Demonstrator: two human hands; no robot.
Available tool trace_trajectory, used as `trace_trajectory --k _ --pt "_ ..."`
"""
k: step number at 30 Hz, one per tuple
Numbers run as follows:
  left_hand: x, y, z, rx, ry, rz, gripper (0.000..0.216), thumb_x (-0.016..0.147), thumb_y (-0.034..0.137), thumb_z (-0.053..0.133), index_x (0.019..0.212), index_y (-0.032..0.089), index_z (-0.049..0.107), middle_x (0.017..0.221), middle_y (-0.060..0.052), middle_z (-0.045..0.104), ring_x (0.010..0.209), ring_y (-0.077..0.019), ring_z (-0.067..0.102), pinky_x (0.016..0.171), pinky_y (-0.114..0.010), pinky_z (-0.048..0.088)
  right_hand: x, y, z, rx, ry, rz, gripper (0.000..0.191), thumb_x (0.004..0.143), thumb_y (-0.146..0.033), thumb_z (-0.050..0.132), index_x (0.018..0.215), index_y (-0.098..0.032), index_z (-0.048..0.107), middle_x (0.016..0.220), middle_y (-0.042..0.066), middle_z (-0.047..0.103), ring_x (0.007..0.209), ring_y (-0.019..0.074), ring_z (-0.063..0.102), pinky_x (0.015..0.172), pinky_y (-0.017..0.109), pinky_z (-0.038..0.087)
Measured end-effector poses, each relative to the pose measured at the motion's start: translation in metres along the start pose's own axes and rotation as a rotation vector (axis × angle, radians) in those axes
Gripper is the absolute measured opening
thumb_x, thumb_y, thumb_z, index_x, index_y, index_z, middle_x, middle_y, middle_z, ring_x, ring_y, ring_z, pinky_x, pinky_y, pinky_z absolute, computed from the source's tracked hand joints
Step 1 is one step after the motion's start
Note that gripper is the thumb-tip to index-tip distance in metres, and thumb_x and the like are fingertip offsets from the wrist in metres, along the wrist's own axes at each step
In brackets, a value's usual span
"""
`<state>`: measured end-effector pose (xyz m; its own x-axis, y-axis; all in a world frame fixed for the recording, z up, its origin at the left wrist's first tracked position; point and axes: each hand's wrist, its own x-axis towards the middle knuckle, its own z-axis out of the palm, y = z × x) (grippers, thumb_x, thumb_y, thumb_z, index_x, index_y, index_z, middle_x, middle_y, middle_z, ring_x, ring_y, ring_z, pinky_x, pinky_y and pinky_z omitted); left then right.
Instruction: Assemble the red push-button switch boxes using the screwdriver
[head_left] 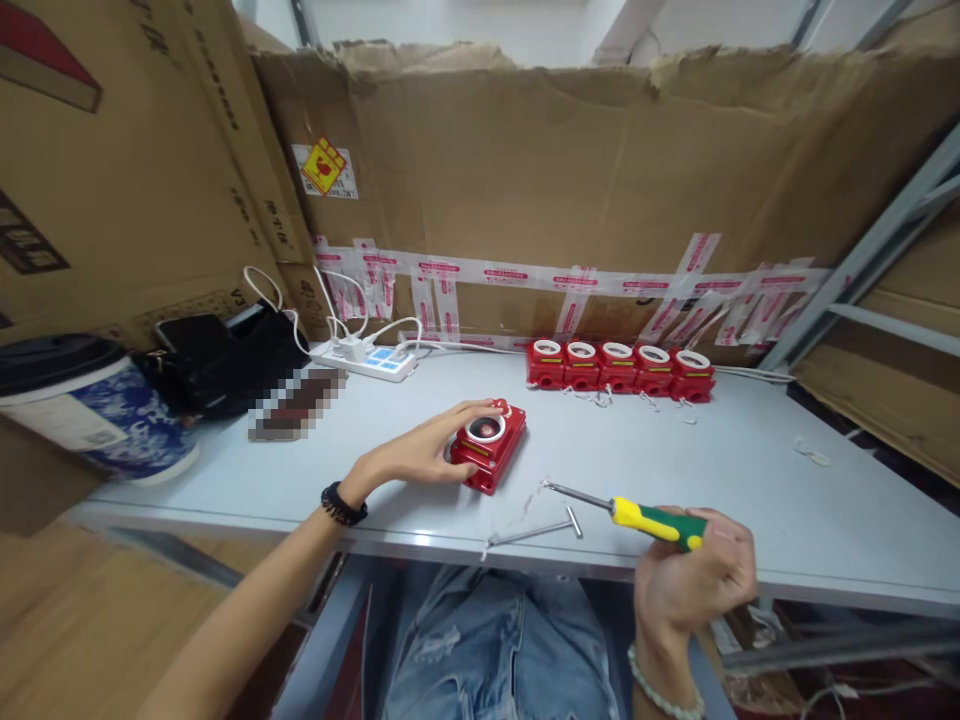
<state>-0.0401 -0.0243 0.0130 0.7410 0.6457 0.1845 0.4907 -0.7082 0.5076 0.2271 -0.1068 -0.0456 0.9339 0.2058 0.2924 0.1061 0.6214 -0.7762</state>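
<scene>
My left hand (427,445) grips a red box-shaped housing (501,462) by its sides, thumb at the near edge and fingers over the far end. A white ring with a dark round centre sits on the housing's top. In my right hand (697,575) is a screwdriver (656,522) with a green and yellow handle, held above the table's front edge. Its metal shaft points left, and the tip is apart from the housing. Between the hands lies a small T-shaped metal tool (536,533) with a whitish string by its end.
Several similar red housings (617,368) stand in a row at the back, with white strings in front. A power strip (367,358) with plugs, a black bag (225,360) and a patterned cup (97,410) are at the left. Behind the table (780,510) rises a cardboard sheet (525,180).
</scene>
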Motion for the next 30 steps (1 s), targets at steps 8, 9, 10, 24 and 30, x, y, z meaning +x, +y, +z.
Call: trace_trajectory --k 8,9,10,24,30 --pt "-0.006 0.005 0.005 0.258 0.189 -0.235 0.082 0.069 0.064 0.061 0.136 0.024 0.035 0.120 -0.013 0.047 0.113 -0.0330 0.044 0.094 -0.053 0.035 -0.006 0.001 -0.005 -0.066 -0.054 -0.127 0.010 0.068 -0.021 0.052 0.058 -0.018 0.055 0.045 -0.005 0.052 0.036 0.0137 0.049 0.041 0.028 0.039" --pt "-0.007 0.003 0.002 0.264 0.165 -0.196 0.086 0.067 0.064 0.063 0.137 0.026 0.033 0.128 -0.015 0.041 0.120 -0.0347 0.039 0.097 -0.053 0.032 -0.007 0.002 -0.006 -0.093 -0.079 -0.144 0.011 0.069 -0.022 0.052 0.060 -0.018 0.056 0.046 -0.004 0.053 0.037 0.0138 0.050 0.042 0.028 0.039" --pt "-0.008 0.001 -0.001 0.277 0.140 -0.151 0.089 0.064 0.063 0.066 0.138 0.028 0.031 0.137 -0.015 0.033 0.127 -0.0365 0.032 0.100 -0.054 0.028 -0.008 0.005 -0.008 -0.124 -0.105 -0.160 0.011 0.070 -0.023 0.054 0.061 -0.018 0.057 0.047 -0.004 0.054 0.039 0.0140 0.051 0.044 0.028 0.040" --pt "0.004 0.005 -0.018 0.524 -0.013 -0.006 0.067 0.050 0.037 0.079 0.109 0.021 0.051 0.115 -0.011 0.054 0.109 -0.0322 0.047 0.099 -0.046 0.026 -0.016 0.009 -0.010 -0.264 -0.273 -0.243 0.020 0.077 -0.032 0.057 0.065 -0.016 0.058 0.053 -0.002 0.057 0.049 0.0119 0.050 0.053 0.026 0.041" --pt "-0.002 0.003 -0.015 0.254 0.021 -0.079 0.068 0.056 0.052 0.073 0.108 0.019 0.045 0.099 -0.008 0.058 0.086 -0.0249 0.056 0.076 -0.032 0.041 -0.017 0.009 -0.008 -0.221 -0.260 -0.165 0.021 0.076 -0.034 0.058 0.063 -0.017 0.057 0.053 -0.002 0.057 0.048 0.0124 0.050 0.051 0.026 0.041"
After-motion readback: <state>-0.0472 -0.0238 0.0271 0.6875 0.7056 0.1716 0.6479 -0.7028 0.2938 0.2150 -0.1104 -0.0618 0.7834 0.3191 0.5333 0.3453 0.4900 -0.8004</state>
